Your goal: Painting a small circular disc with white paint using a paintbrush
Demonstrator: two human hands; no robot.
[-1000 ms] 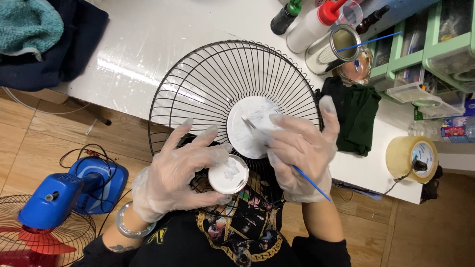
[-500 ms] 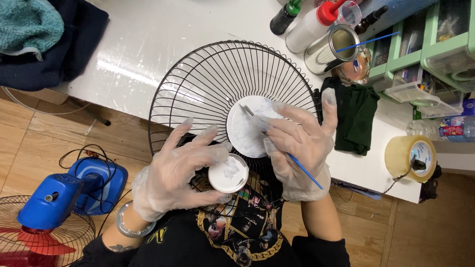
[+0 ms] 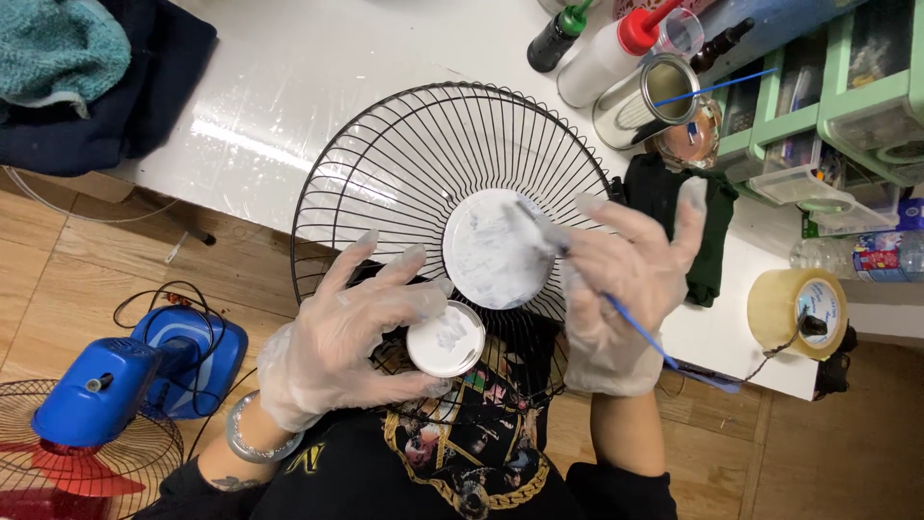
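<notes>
A black wire fan guard [image 3: 404, 173] leans from my lap onto the white table, its round centre disc [image 3: 491, 250] smeared with white paint. My left hand [image 3: 337, 337], in a clear glove, holds a small round lid [image 3: 445, 340] with white paint in it, just below the disc. In a matching glove, my right hand [image 3: 626, 284] grips a thin blue-handled brush [image 3: 640, 332], with its bristle tip resting on the upper right of the disc.
A metal tin [image 3: 647, 101] with a blue stick, a white squeeze bottle with a red cap [image 3: 606, 53] and a dark bottle [image 3: 556, 37] stand at the table's back. Green drawers [image 3: 847, 106], a tape roll [image 3: 799, 308], a dark cloth [image 3: 674, 207]. A blue fan [image 3: 115, 385] lies on the floor.
My right hand has shifted slightly, moving the brush tip across the upper part of the centre disc. My left hand and the lid have stayed in place.
</notes>
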